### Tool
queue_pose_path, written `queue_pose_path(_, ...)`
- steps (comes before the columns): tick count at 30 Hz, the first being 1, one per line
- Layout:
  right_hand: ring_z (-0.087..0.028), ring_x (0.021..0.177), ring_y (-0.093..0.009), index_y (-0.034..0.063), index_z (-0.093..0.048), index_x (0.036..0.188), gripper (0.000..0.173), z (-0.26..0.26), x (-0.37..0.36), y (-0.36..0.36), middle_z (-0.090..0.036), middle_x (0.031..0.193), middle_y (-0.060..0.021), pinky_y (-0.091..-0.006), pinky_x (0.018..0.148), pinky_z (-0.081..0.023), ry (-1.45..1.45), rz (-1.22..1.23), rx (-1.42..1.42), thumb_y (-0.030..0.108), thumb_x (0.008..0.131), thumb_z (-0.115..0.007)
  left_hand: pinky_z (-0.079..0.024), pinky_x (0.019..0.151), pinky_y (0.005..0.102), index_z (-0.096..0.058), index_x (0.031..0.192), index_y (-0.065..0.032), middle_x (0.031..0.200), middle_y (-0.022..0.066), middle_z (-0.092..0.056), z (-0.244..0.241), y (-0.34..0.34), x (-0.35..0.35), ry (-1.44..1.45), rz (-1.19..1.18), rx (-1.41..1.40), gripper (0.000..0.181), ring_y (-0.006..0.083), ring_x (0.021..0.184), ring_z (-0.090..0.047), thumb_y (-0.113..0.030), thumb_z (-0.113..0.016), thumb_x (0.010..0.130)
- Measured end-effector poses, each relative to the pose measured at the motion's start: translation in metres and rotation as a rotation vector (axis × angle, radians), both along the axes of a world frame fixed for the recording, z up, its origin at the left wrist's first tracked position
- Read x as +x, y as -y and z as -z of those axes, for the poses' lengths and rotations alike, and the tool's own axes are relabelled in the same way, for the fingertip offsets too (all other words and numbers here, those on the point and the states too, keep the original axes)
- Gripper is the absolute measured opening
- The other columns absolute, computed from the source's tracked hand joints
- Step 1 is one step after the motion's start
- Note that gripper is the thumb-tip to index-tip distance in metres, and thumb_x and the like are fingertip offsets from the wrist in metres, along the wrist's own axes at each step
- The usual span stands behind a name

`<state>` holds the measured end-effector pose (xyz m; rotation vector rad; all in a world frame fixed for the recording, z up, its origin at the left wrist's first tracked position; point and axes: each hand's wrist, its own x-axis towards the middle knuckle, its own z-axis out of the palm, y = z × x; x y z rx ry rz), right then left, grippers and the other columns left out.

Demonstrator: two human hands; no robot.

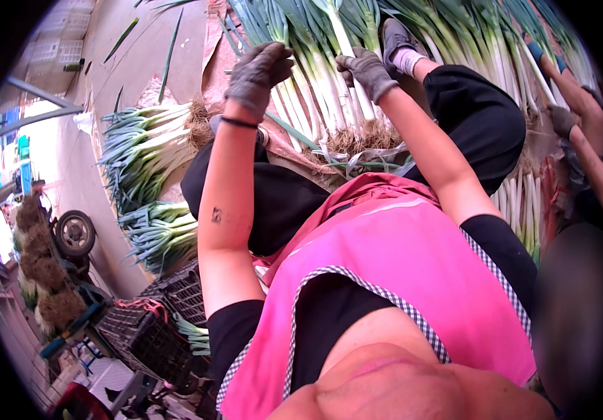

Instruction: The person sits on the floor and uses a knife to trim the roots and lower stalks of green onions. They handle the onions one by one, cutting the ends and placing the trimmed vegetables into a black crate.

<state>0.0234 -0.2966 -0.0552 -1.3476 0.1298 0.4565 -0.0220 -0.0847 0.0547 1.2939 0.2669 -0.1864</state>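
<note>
My left hand (pixel 262 71), in a grey work glove, is raised at the left edge of a row of leeks (pixel 314 89). Its fingers are curled, and whether anything is inside them cannot be told. My right hand (pixel 367 73), gloved alike, grips the pale shank of a leek (pixel 339 31) lying over the others. The leeks lie side by side, green leaves away from me and roots (pixel 369 136) towards me. A whitish plastic strip (pixel 385 152) and a green leaf lie by the roots.
Leek piles (pixel 149 152) lie at the left, above black plastic crates (pixel 149 325). A wheel (pixel 75 233) and stacked rooted plants stand farther left. My shoe (pixel 398 44) rests among the leeks. At the right, another person's gloved hand (pixel 561 121) is near more leeks.
</note>
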Motion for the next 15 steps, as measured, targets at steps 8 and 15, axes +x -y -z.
queue_pose_path(8,-0.049,0.053,-0.007,0.0019,-0.055,0.106,0.027,-0.113,-0.109,0.039,-0.056,0.073,-0.0009,-0.0214,0.046,-0.04,0.102,-0.26,-0.044,0.012,0.083,-0.064,-0.054,0.076,0.042,-0.048,0.118,-0.0013,0.104,0.0175,-0.062,0.027,0.031,0.058,-0.101,-0.077,-0.102,0.064,0.0299,0.087,-0.064,-0.049,-0.066,0.079)
queue_pose_path(15,-0.048,0.057,-0.007,-0.0006,-0.055,0.11,0.034,-0.084,-0.109,0.037,-0.056,0.074,-0.0013,-0.0212,0.052,-0.041,0.13,-0.326,-0.254,0.014,0.082,-0.066,-0.052,0.082,0.0454,-0.047,0.114,0.0026,0.105,0.0223,-0.06,0.035,0.01,0.065,-0.011,-0.164,-0.607,0.047,0.0365,0.091,-0.061,-0.031,-0.063,0.085)
